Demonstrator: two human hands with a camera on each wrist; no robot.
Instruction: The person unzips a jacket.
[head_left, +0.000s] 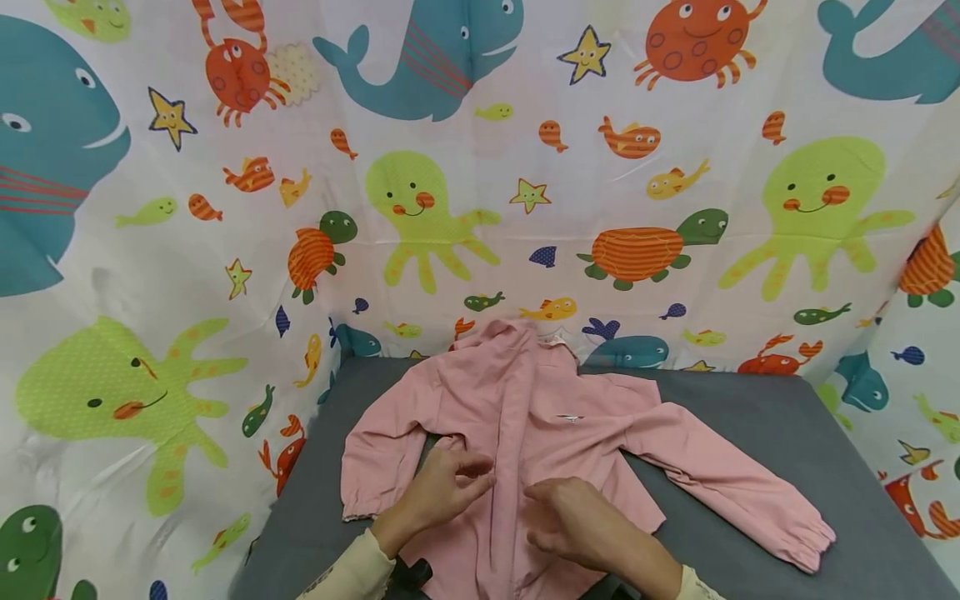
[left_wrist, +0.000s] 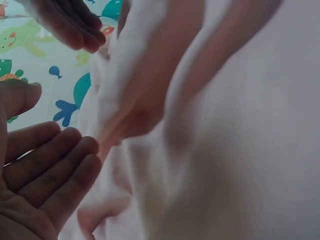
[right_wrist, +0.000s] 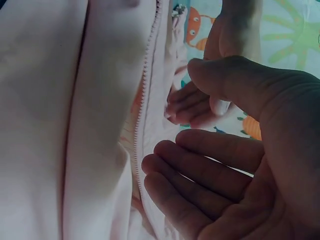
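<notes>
We are resting both hands, left [head_left: 442,490] and right [head_left: 573,521], loosely open and gripping nothing, on the jacket [head_left: 525,417] (soft, light, floppy), best pinched along its zipper [right_wrist: 142,100] edge.

The pink jacket's [head_left: 525,417] hem runs off the head view's bottom edge; its fabric blurs in the left wrist view.

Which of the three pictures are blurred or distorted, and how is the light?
Head view: sharp, evenly lit, wide-angle bending at the edges. Left wrist view: the pink jacket is soft and blurred, too close. Right wrist view: dimmer and bluish, yet the zipper and right hand are clear.
</notes>
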